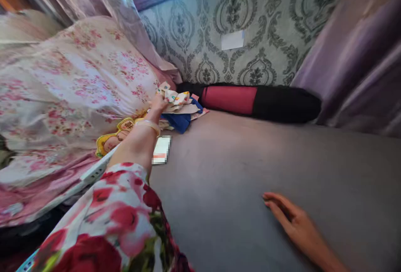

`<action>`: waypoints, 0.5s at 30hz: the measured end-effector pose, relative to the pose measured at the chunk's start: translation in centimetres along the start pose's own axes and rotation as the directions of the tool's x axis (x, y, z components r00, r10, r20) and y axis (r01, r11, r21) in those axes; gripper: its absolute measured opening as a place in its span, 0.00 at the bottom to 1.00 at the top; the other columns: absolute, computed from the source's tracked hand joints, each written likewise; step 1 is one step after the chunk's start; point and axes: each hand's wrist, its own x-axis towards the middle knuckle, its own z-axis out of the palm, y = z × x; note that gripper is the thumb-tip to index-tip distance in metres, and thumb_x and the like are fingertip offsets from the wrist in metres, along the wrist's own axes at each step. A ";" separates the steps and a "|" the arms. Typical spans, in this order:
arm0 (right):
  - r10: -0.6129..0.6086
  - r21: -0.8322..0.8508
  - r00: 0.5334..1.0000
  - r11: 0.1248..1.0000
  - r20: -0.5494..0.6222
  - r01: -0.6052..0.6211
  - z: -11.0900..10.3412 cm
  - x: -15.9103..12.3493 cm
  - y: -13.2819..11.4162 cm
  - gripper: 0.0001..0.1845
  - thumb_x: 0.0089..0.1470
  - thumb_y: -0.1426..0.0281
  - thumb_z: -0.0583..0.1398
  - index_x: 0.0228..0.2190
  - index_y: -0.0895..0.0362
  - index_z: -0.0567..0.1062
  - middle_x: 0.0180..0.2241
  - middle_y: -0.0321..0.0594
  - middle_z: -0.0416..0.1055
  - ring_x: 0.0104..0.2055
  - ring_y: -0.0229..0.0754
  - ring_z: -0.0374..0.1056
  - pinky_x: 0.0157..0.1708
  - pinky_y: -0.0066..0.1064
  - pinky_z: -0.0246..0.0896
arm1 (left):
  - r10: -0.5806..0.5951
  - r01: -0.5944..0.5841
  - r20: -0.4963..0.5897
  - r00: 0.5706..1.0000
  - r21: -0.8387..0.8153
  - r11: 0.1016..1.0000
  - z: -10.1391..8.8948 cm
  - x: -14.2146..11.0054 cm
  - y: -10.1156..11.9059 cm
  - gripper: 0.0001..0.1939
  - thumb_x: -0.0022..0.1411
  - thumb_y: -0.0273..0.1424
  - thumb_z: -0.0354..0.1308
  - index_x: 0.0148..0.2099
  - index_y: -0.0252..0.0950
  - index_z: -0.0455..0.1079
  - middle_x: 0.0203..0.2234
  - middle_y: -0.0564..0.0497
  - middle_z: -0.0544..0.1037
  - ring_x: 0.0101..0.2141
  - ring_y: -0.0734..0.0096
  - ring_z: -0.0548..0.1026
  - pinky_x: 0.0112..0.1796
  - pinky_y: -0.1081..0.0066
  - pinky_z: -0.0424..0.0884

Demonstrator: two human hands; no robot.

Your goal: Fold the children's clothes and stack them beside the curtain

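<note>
in the upper half of the frame, a little left of the middle, a thin white cloth with small coloured prints [177, 98] lies above a dark blue folded cloth [181, 124], and the left hand [159, 102] touches its left edge with bent fingers, but i cannot tell how firmly they close. it is probably light, soft and limp, so holding several layers together seems safer than one corner. at lower right, the right hand [296, 220] is over the grey flat surface [232, 171], fingers slightly parted from the thumb, holding nothing visible.

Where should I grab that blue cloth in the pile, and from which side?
Pinch the blue cloth by its near corner, probably from the front right: that corner juts onto the gray surface, while pale fabric overlaps its back and the left hand is beyond, to its left.
</note>
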 end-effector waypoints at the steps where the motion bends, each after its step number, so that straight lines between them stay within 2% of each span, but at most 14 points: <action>1: 0.000 0.001 1.000 1.000 -0.007 0.000 0.0 0.0 0.1 0.21 0.55 0.51 0.55 0.42 0.50 0.77 0.44 0.42 0.77 0.45 0.45 0.74 0.46 0.33 0.70 | 0.002 -0.003 -0.020 1.000 -0.083 0.997 0.2 0.3 0.6 0.13 0.44 0.22 0.60 0.16 0.36 0.59 0.16 0.51 0.67 0.36 0.60 0.71 0.38 0.69 0.63; 6: -0.014 -0.003 1.000 1.000 -0.027 0.014 0.2 0.2 0.4 0.21 0.54 0.51 0.56 0.42 0.50 0.78 0.43 0.42 0.77 0.44 0.46 0.74 0.46 0.34 0.70 | -0.008 -0.029 -0.083 0.997 -0.435 0.900 1.4 1.7 3.9 0.08 0.56 0.30 0.58 0.25 0.35 0.66 0.17 0.56 0.65 0.25 0.73 0.68 0.29 0.75 0.65; 8: -0.024 -0.011 0.999 1.000 -0.031 0.024 0.2 0.2 0.3 0.20 0.54 0.52 0.57 0.41 0.49 0.78 0.42 0.41 0.77 0.44 0.46 0.74 0.46 0.34 0.70 | -0.016 -0.038 -0.081 0.997 -0.618 0.785 1.8 2.1 5.5 0.08 0.58 0.32 0.59 0.29 0.36 0.65 0.19 0.57 0.67 0.23 0.76 0.67 0.28 0.77 0.65; 11: -0.037 -0.017 0.999 0.999 -0.039 0.037 0.2 0.2 -0.1 0.19 0.54 0.52 0.57 0.40 0.50 0.78 0.41 0.40 0.78 0.43 0.45 0.74 0.45 0.33 0.70 | 0.008 -0.029 -0.029 1.000 -0.847 0.530 2.5 2.2 8.1 0.09 0.56 0.33 0.64 0.31 0.37 0.66 0.21 0.56 0.70 0.24 0.77 0.69 0.27 0.78 0.67; 15: -0.036 -0.012 0.999 0.999 -0.037 0.036 0.2 0.2 -0.5 0.19 0.54 0.52 0.56 0.40 0.49 0.78 0.41 0.41 0.78 0.44 0.45 0.74 0.45 0.33 0.70 | 0.103 -0.002 0.042 0.994 -0.917 0.398 3.2 1.2 11.5 0.10 0.58 0.37 0.64 0.33 0.38 0.68 0.24 0.54 0.74 0.28 0.73 0.74 0.29 0.76 0.70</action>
